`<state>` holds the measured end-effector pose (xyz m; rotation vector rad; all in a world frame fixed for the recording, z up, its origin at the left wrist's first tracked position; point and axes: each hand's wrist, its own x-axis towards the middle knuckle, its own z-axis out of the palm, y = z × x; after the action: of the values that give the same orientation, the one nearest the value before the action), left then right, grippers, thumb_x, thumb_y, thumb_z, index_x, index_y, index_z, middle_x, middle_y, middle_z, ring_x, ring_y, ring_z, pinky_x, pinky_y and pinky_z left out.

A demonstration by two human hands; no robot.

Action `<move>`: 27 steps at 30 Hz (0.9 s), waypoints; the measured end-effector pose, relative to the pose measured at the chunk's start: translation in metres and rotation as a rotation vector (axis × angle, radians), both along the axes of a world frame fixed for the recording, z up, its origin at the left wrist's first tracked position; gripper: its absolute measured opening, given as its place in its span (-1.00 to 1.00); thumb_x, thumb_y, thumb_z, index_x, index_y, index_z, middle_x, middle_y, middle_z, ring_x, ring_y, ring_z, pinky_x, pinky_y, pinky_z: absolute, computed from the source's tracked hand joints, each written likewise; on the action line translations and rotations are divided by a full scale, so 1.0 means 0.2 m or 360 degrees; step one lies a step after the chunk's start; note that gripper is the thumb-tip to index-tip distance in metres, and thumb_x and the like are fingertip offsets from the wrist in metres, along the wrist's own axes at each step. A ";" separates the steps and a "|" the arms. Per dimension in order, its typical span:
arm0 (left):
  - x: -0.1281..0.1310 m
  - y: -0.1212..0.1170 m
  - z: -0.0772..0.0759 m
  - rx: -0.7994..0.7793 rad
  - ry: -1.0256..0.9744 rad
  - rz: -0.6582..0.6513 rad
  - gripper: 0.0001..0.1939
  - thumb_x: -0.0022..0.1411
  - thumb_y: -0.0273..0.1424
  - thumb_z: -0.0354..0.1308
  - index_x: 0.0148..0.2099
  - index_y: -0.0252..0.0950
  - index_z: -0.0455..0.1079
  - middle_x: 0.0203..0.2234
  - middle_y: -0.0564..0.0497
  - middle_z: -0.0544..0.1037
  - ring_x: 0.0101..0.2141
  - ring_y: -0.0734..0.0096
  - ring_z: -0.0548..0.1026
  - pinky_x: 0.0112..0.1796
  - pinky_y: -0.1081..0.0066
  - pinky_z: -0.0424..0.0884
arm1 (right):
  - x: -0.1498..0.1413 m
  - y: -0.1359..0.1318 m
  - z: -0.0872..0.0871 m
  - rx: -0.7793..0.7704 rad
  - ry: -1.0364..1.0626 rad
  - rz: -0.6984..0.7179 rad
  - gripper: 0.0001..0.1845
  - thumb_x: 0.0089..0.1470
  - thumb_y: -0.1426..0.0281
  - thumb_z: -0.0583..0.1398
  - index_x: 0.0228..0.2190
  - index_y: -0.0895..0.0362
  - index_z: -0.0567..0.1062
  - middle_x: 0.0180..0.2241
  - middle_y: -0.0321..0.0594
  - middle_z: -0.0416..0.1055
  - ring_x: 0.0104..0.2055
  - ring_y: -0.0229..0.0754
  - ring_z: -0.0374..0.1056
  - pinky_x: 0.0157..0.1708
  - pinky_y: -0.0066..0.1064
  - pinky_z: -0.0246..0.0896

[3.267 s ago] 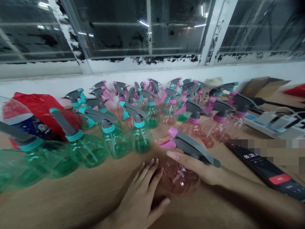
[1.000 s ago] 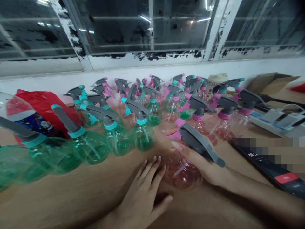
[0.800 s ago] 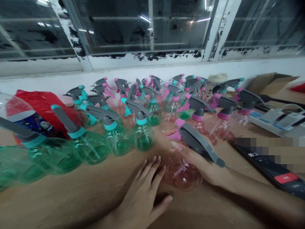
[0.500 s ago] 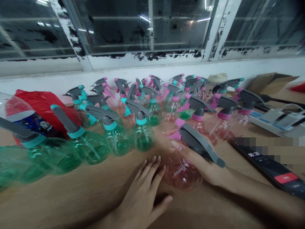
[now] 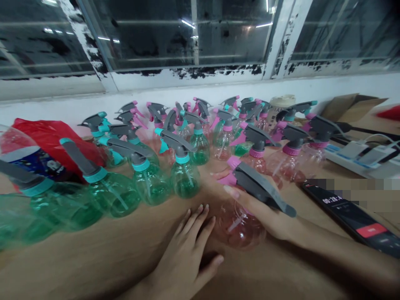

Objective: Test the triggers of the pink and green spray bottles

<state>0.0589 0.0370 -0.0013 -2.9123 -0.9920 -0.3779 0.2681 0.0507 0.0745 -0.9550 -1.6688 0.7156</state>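
A clear pink spray bottle (image 5: 242, 229) with a grey and pink trigger head stands on the table in front of me. My right hand (image 5: 261, 208) is wrapped round its neck from the right, the thumb just below the pink trigger; the far fingers are partly hidden behind the head. Palm down on the tabletop (image 5: 118, 258), my left hand (image 5: 184, 246) lies flat with its fingers stretched out, just left of the bottle and holding nothing. The nearest green spray bottle (image 5: 185, 181) stands beyond my left fingertips.
Several green and pink spray bottles crowd the table's back and left. A red plastic bag (image 5: 62, 141) lies by a large drink bottle (image 5: 31, 158) at left. At right are a phone (image 5: 350, 221) showing a timer, a power strip (image 5: 346, 160) and cardboard (image 5: 350, 107).
The view shifts slightly between frames. My right hand stays round the pink spray bottle and my left hand stays flat on the table; the bottles keep their places.
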 end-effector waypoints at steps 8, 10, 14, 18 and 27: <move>0.00 0.00 0.00 -0.0001 0.0003 -0.0004 -0.38 0.28 -0.19 0.10 0.26 -0.39 0.08 0.24 -0.21 0.12 0.21 0.06 0.11 0.11 0.03 0.17 | 0.01 0.00 -0.02 -0.0047 0.0001 0.0002 -0.80 0.13 0.30 0.16 -0.18 0.04 0.44 -0.28 -0.28 0.50 -0.27 -0.18 0.45 -0.20 -0.34 0.36; 0.00 0.00 0.00 -0.0001 0.0000 0.0002 -0.38 0.28 -0.18 0.10 0.27 -0.38 0.08 0.24 -0.20 0.12 0.21 0.07 0.11 0.11 0.03 0.16 | 0.01 0.00 -0.01 -0.0037 -0.0002 -0.0011 -0.79 0.12 0.29 0.16 -0.17 0.03 0.45 -0.26 -0.27 0.50 -0.24 -0.18 0.45 -0.18 -0.33 0.36; 0.00 0.00 0.00 -0.0001 -0.0005 0.0002 -0.38 0.28 -0.18 0.10 0.27 -0.38 0.07 0.24 -0.21 0.12 0.21 0.08 0.11 0.11 0.03 0.16 | 0.01 0.00 -0.01 -0.0023 -0.0010 -0.0039 -0.80 0.12 0.31 0.17 -0.19 0.04 0.45 -0.29 -0.29 0.50 -0.28 -0.20 0.44 -0.22 -0.37 0.35; -0.01 0.00 0.00 -0.0013 -0.0003 0.0004 -0.39 0.29 -0.18 0.08 0.27 -0.37 0.08 0.24 -0.20 0.13 0.21 0.08 0.10 0.11 0.02 0.16 | 0.01 -0.01 -0.03 -0.0070 -0.0048 -0.0066 -0.82 0.13 0.28 0.16 -0.22 0.05 0.45 -0.48 -0.36 0.42 -0.46 -0.24 0.36 -0.42 -0.40 0.30; 0.00 -0.01 0.01 -0.0045 -0.0011 0.0002 -0.38 0.29 -0.18 0.09 0.27 -0.39 0.08 0.24 -0.22 0.12 0.20 0.04 0.12 0.10 0.01 0.17 | 0.01 -0.01 0.00 -0.0164 -0.0066 -0.0057 -0.79 0.12 0.28 0.16 -0.18 0.03 0.45 -0.53 -0.36 0.38 -0.49 -0.21 0.33 -0.43 -0.35 0.30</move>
<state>0.0583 0.0353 0.0000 -2.9375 -1.0080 -0.3776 0.2700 0.0482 0.0738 -1.0762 -1.6597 0.7681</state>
